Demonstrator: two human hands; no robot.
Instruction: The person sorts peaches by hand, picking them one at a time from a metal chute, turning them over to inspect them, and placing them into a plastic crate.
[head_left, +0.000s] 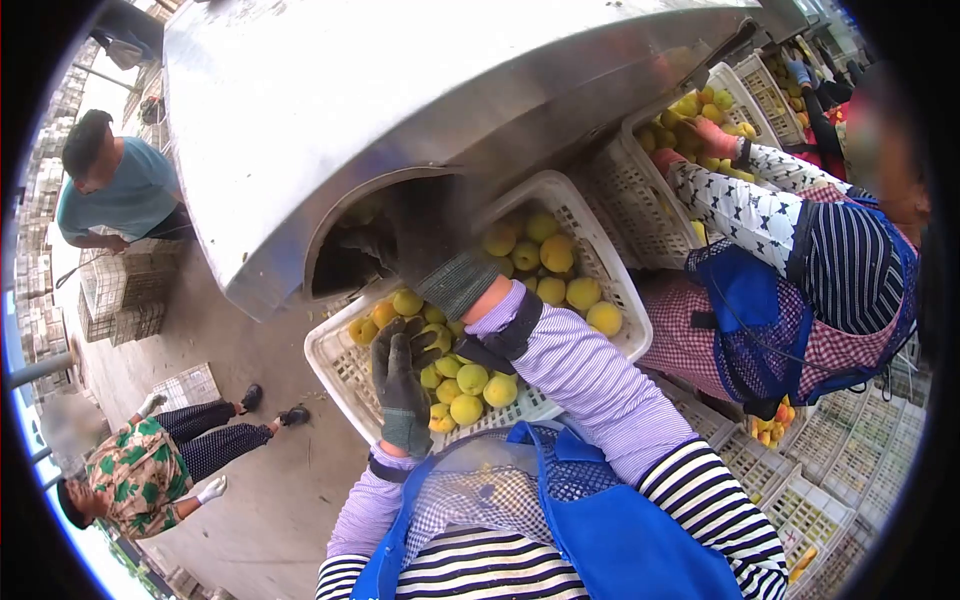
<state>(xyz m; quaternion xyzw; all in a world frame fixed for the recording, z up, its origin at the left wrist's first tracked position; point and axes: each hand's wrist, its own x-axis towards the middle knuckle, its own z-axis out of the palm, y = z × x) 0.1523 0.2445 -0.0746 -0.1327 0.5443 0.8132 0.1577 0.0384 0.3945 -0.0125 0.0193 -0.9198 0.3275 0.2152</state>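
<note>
Blue apron [610,530] cloth fills the bottom of the view, over a striped shirt and purple striped sleeves. Both hands wear gray gloves. The left hand [402,385] lies flat with its fingers spread wide on the yellow fruit [470,380] in a white plastic crate [335,365]. It grips nothing. The right hand [425,250] reaches up into the dark hole of a big shiny metal machine [400,90], just above the same crate. Its fingers are in shadow, so I cannot tell if they are curled or spread.

The crate sits right under the machine's hole and holds many round yellow and green fruits. Beside it, to the right, a second white crate [630,190] also holds yellow fruit. A co-worker's hand [712,138] in a pink glove rests on that fruit. That person wears a white patterned sleeve and a blue apron too.

The floor [260,470] is bare gray concrete. 1 person in a green flowered top [135,475] sits low on it at the left. Another person in a blue shirt [130,195] stands by stacked crates [125,295]. More white crates [830,490] lie low on the right. No writing can be read.
</note>
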